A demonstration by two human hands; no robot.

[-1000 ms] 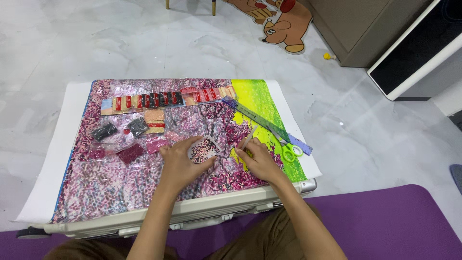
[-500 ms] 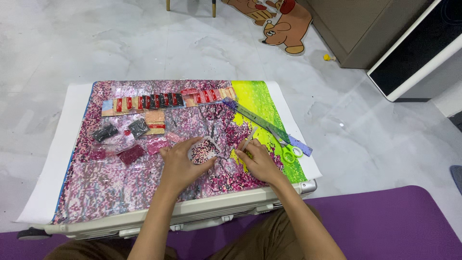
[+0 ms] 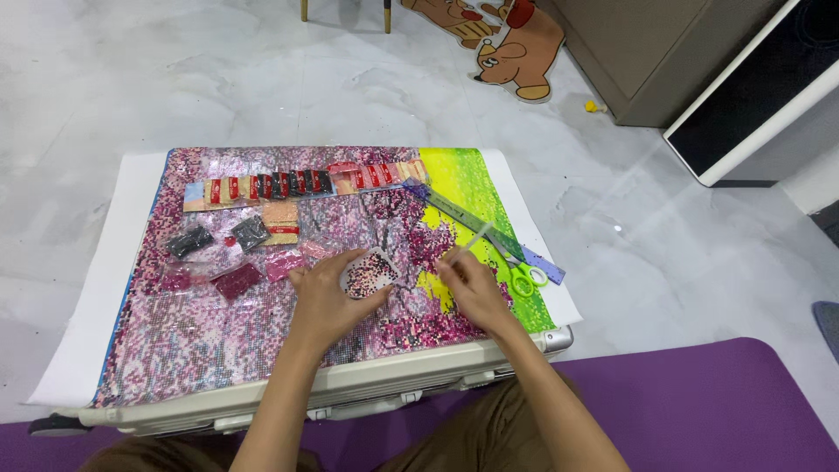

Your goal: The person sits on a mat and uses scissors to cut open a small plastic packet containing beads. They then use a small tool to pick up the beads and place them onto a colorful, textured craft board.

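Left hand (image 3: 328,297) fingers gripping bead tray (image 3: 370,272) level, keeping beads in, just left of right hand (image 3: 472,284) fingers pinching pen (image 3: 472,238), tip down on canvas (image 3: 262,350).

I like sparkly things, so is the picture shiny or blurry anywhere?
Head view: sharp all over, evenly lit; the marble floor shows soft glare, the bead canvas glints, and only faint shadows sit under the left hand and right hand.

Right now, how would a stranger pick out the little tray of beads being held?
Start at the big pink sparkly canvas. Near its middle, the left hand holds a small white tray of dark pink and white beads. The flat bead packets to its left lie untouched.
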